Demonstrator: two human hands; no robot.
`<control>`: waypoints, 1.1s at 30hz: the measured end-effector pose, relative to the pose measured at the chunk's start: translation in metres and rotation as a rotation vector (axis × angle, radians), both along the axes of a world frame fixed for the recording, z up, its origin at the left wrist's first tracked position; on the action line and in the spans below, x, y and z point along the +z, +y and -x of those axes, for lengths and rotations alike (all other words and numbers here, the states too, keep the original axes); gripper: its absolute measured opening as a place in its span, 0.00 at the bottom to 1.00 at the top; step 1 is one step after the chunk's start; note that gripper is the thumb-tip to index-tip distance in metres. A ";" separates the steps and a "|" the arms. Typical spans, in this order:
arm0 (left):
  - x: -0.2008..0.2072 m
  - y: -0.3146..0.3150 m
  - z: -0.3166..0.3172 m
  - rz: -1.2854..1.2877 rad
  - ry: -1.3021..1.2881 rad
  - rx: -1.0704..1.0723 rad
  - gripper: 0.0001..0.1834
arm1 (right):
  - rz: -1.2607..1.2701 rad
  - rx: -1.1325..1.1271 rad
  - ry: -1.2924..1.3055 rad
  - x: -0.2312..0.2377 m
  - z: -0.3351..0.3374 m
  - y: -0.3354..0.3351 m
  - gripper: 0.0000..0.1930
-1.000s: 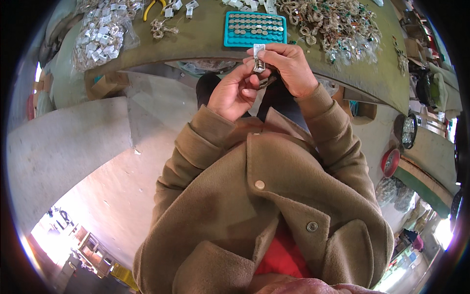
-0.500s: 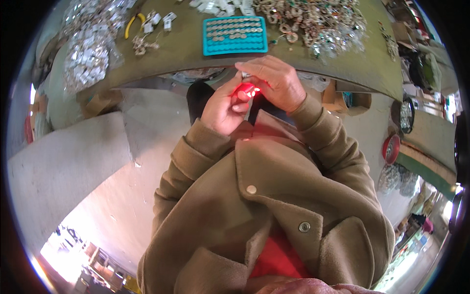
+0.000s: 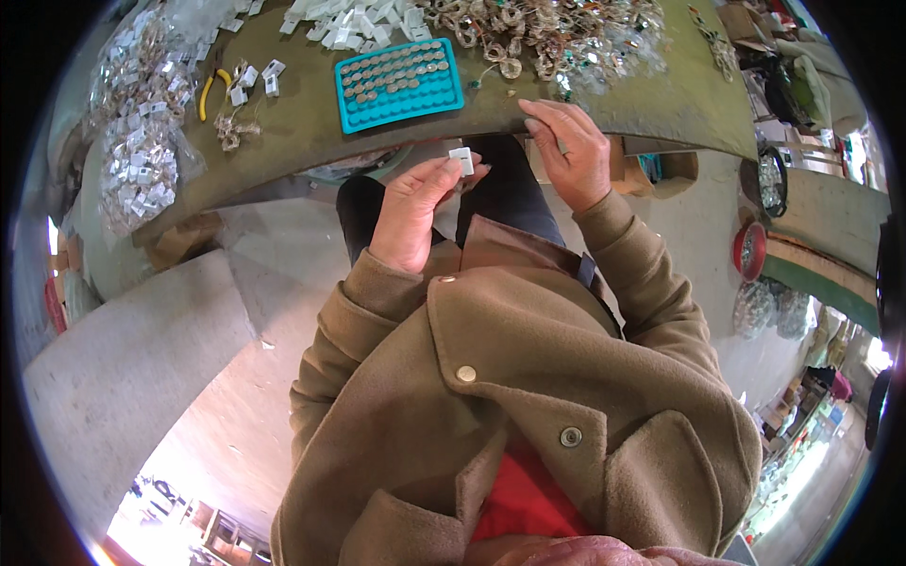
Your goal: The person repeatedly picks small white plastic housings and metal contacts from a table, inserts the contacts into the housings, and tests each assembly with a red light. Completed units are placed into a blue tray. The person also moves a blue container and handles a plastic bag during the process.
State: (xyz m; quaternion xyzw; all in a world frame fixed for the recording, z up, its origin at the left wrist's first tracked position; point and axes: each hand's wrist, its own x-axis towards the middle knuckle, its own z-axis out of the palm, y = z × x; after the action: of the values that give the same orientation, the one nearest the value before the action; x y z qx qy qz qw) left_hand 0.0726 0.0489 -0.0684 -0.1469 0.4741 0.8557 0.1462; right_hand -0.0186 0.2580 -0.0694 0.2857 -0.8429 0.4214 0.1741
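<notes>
My left hand (image 3: 412, 203) pinches a small white plastic case (image 3: 461, 160) with a dark slot between thumb and fingers, above my lap just off the table edge. My right hand (image 3: 572, 156) is apart from it, by the table's front edge, fingers stretched out and thumb separate; I see nothing in it. Beyond the hands, a turquoise tray (image 3: 415, 113) on the table holds rows of round silver discs (image 3: 396, 71) that look like button cells. Its near rows show bare hollows.
Bundled wires (image 3: 547, 28) with tiny lights lie heaped at the back right. Loose white cases (image 3: 363, 21) are piled behind the tray. To the left are yellow-handled pliers (image 3: 205, 97) and bagged wired cases (image 3: 137, 179). A cardboard box (image 3: 675, 174) stands below the table.
My hands have moved apart, the right one going right toward the table edge. The red glow between them is gone, and the white case now shows clearly. The whole view has shifted.
</notes>
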 end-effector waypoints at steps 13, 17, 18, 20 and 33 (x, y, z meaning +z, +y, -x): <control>-0.010 0.023 0.011 -0.177 -0.121 -0.055 0.16 | -0.302 -0.221 0.134 -0.005 0.011 0.081 0.11; -0.005 0.031 0.011 -0.100 -0.106 -0.034 0.13 | -0.363 -0.196 0.184 0.003 0.008 0.074 0.17; -0.003 0.030 0.012 -0.139 -0.234 -0.036 0.12 | -0.395 -0.199 0.188 0.006 0.005 0.072 0.19; 0.000 0.031 0.013 -0.172 -0.186 -0.032 0.12 | -0.443 -0.224 0.148 0.010 0.000 0.067 0.23; -0.019 0.039 0.011 -0.166 -0.099 -0.059 0.13 | -0.442 -0.235 0.186 0.008 -0.006 0.066 0.23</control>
State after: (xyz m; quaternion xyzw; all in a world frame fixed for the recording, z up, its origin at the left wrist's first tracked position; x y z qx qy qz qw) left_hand 0.0618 0.0882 -0.0871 -0.1625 0.3977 0.8792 0.2061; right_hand -0.0121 0.3241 -0.0617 0.2547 -0.9221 0.1760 0.2321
